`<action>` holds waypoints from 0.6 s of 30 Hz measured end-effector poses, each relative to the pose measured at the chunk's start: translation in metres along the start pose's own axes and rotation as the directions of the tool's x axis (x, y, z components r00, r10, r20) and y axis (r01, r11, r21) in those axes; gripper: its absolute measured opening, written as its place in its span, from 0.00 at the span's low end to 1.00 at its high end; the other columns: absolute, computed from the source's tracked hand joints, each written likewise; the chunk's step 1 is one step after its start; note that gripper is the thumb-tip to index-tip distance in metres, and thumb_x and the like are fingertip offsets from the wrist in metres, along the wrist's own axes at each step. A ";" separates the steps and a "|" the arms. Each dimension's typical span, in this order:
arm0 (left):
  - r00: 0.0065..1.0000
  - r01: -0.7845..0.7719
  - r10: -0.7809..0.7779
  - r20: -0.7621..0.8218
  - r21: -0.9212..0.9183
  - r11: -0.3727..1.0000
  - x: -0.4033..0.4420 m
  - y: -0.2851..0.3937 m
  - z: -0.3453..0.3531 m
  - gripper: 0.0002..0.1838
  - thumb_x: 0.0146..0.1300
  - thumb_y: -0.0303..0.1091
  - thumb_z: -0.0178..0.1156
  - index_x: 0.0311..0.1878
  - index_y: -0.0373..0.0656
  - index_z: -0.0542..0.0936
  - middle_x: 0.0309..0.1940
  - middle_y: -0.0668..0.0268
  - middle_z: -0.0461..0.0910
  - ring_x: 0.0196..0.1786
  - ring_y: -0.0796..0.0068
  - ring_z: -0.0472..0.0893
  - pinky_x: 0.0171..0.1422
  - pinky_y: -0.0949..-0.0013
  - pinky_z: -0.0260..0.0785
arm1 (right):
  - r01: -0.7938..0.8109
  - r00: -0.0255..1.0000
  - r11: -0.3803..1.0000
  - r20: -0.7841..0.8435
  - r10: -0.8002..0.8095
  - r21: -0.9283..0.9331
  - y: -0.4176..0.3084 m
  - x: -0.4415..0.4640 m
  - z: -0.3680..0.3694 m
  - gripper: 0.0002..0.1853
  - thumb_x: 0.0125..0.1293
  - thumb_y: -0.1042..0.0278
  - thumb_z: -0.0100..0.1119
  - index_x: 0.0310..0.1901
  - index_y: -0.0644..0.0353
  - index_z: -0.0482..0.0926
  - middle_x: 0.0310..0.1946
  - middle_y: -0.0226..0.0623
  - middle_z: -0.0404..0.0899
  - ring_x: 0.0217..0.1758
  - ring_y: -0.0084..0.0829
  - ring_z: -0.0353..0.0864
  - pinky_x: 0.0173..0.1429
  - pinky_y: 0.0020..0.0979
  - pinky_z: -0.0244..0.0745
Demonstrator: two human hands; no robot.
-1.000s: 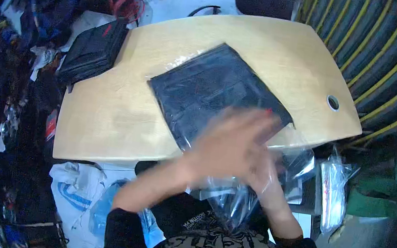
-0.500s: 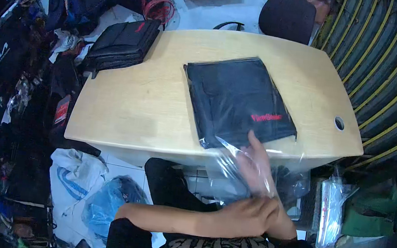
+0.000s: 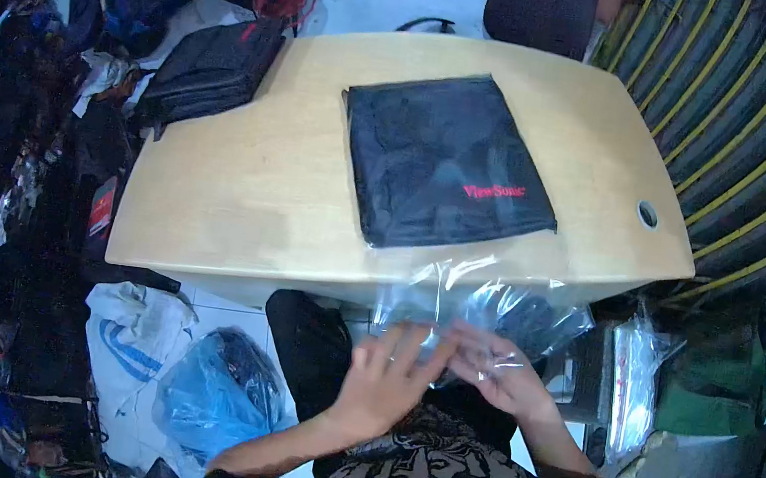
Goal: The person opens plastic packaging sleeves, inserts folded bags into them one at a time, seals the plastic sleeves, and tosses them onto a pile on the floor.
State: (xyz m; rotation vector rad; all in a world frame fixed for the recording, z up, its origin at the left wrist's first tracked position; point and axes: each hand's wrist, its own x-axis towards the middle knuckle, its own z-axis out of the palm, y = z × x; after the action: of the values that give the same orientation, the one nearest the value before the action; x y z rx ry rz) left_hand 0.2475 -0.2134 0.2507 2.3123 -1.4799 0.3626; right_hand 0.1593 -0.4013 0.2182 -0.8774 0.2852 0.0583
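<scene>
A flat black fabric bag with red ViewSonic lettering [image 3: 438, 150] lies on the table inside a clear plastic bag [image 3: 465, 274]. The loose end of the plastic hangs over the near edge toward my body. My left hand [image 3: 384, 379] is at this loose end, its fingers stretched out and spread, the tips touching the film. Beside it, my right hand [image 3: 496, 370] has its bent fingers closed on the edge of the plastic, partly behind shiny film. The fingertips of both hands are close together.
On the table's [image 3: 232, 210] far left corner sits a stack of black bags [image 3: 216, 72]. Below on the floor are a blue plastic bag [image 3: 216, 401] and a white sack [image 3: 134, 327]. Clear plastic packets [image 3: 633, 383] and a green bag [image 3: 712, 389] lie at right.
My left hand has left my right forearm and moved to the plastic's loose end. My right hand has drawn back toward my body. The whole view has shifted slightly.
</scene>
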 end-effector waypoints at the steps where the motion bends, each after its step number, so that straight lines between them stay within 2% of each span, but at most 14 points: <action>1: 0.995 0.084 -0.080 0.065 -0.056 0.995 -0.008 -0.006 0.005 0.28 0.52 0.31 0.59 0.60 0.51 0.74 0.57 0.63 0.69 0.59 0.61 0.67 0.55 0.58 0.59 | -0.109 0.994 0.994 -0.006 0.109 -0.002 0.002 -0.015 -0.015 0.24 0.69 0.69 0.52 0.63 0.71 0.64 0.56 0.51 0.72 0.58 0.42 0.75 0.57 0.37 0.77; 2: 0.995 0.093 -0.086 0.054 -0.141 0.986 -0.017 -0.010 0.002 0.28 0.50 0.29 0.59 0.59 0.50 0.75 0.57 0.61 0.69 0.59 0.59 0.67 0.56 0.58 0.60 | -0.219 0.976 0.976 -0.013 0.219 -0.003 0.003 -0.031 -0.031 0.23 0.69 0.70 0.51 0.63 0.69 0.64 0.56 0.51 0.73 0.56 0.39 0.78 0.53 0.36 0.80; 3: 0.995 0.096 -0.089 0.042 -0.220 0.971 -0.022 -0.012 -0.001 0.28 0.47 0.27 0.60 0.57 0.49 0.77 0.56 0.60 0.69 0.59 0.58 0.67 0.56 0.57 0.60 | -0.263 0.954 0.964 -0.142 0.266 0.041 0.007 -0.043 -0.055 0.26 0.67 0.69 0.53 0.63 0.71 0.63 0.53 0.56 0.73 0.54 0.46 0.78 0.51 0.36 0.83; 4: 0.990 0.135 -0.142 -0.006 -0.268 0.954 -0.026 -0.010 -0.001 0.28 0.42 0.22 0.59 0.53 0.46 0.79 0.56 0.54 0.69 0.58 0.56 0.69 0.55 0.57 0.62 | -0.156 0.965 0.987 -0.207 0.161 0.038 0.002 -0.054 -0.075 0.27 0.66 0.70 0.56 0.64 0.69 0.62 0.53 0.53 0.73 0.51 0.44 0.80 0.49 0.36 0.83; 5: 0.982 0.151 -0.175 -0.068 -0.265 0.952 -0.032 -0.010 0.002 0.27 0.43 0.22 0.59 0.53 0.45 0.80 0.56 0.52 0.69 0.58 0.54 0.69 0.56 0.57 0.63 | -0.053 0.961 0.998 -0.272 0.057 0.024 -0.003 -0.062 -0.086 0.29 0.65 0.71 0.58 0.66 0.67 0.60 0.52 0.49 0.73 0.48 0.42 0.81 0.48 0.36 0.82; 7: 0.952 0.185 -0.238 -0.191 -0.258 0.948 -0.043 -0.012 0.012 0.26 0.45 0.21 0.57 0.52 0.44 0.80 0.57 0.49 0.68 0.57 0.49 0.70 0.58 0.57 0.64 | 0.014 0.811 0.933 -0.541 -0.221 -0.361 -0.033 -0.062 -0.054 0.42 0.58 0.75 0.65 0.70 0.61 0.51 0.53 0.47 0.71 0.46 0.40 0.81 0.48 0.36 0.82; 8: 0.909 0.258 -0.331 -0.254 -0.279 0.925 -0.044 -0.009 0.015 0.24 0.48 0.20 0.55 0.53 0.39 0.79 0.57 0.47 0.66 0.57 0.50 0.70 0.56 0.60 0.66 | 0.102 0.758 0.818 -0.489 -0.432 -0.565 -0.028 -0.059 -0.068 0.52 0.52 0.78 0.69 0.73 0.55 0.42 0.56 0.46 0.68 0.46 0.37 0.79 0.48 0.34 0.82; 9: 0.871 0.308 -0.412 -0.268 -0.356 0.882 -0.040 -0.007 0.015 0.21 0.53 0.21 0.55 0.53 0.35 0.78 0.56 0.47 0.66 0.55 0.52 0.70 0.55 0.62 0.66 | 0.106 0.684 0.601 -0.381 -0.622 -0.792 -0.030 -0.051 -0.061 0.50 0.52 0.78 0.69 0.73 0.54 0.48 0.55 0.44 0.71 0.47 0.34 0.78 0.47 0.32 0.80; 11: 0.776 0.409 -0.525 -0.349 -0.355 0.841 -0.030 -0.002 0.021 0.18 0.55 0.22 0.58 0.51 0.35 0.78 0.55 0.49 0.65 0.47 0.58 0.73 0.50 0.65 0.67 | -0.035 0.713 0.568 -0.418 -0.563 -0.823 -0.031 -0.047 -0.047 0.35 0.55 0.76 0.68 0.65 0.60 0.65 0.47 0.41 0.78 0.43 0.30 0.80 0.45 0.28 0.79; 14: 0.688 0.516 -0.687 -0.232 -0.509 0.689 -0.037 0.007 0.034 0.19 0.55 0.22 0.61 0.52 0.35 0.77 0.48 0.52 0.69 0.38 0.65 0.74 0.42 0.69 0.68 | -0.131 0.579 0.327 -0.340 -0.741 -0.936 -0.018 -0.038 -0.054 0.18 0.58 0.73 0.65 0.52 0.62 0.79 0.37 0.39 0.83 0.37 0.25 0.81 0.42 0.24 0.77; 17: 0.813 0.430 -0.522 -0.257 -0.340 0.836 -0.053 -0.002 0.031 0.18 0.56 0.21 0.61 0.52 0.34 0.76 0.39 0.56 0.72 0.35 0.67 0.75 0.36 0.71 0.69 | 0.052 0.506 0.626 -0.520 -0.688 -0.778 -0.020 -0.042 -0.050 0.11 0.61 0.73 0.62 0.45 0.63 0.82 0.31 0.38 0.84 0.32 0.23 0.81 0.41 0.23 0.76; 18: 0.818 0.367 -0.448 -0.360 -0.271 0.890 -0.050 -0.006 0.031 0.18 0.58 0.20 0.59 0.53 0.34 0.74 0.31 0.61 0.73 0.30 0.72 0.75 0.30 0.73 0.68 | 0.048 0.480 0.617 -0.524 -0.704 -0.785 -0.020 -0.043 -0.048 0.11 0.60 0.75 0.61 0.45 0.64 0.82 0.33 0.39 0.83 0.34 0.24 0.81 0.42 0.23 0.75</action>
State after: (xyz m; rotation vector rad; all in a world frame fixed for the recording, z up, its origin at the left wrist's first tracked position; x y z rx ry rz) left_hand 0.2324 -0.1836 0.2015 2.1496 -0.7494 0.5231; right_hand 0.1106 -0.4480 0.2158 -1.7070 0.9657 -0.8122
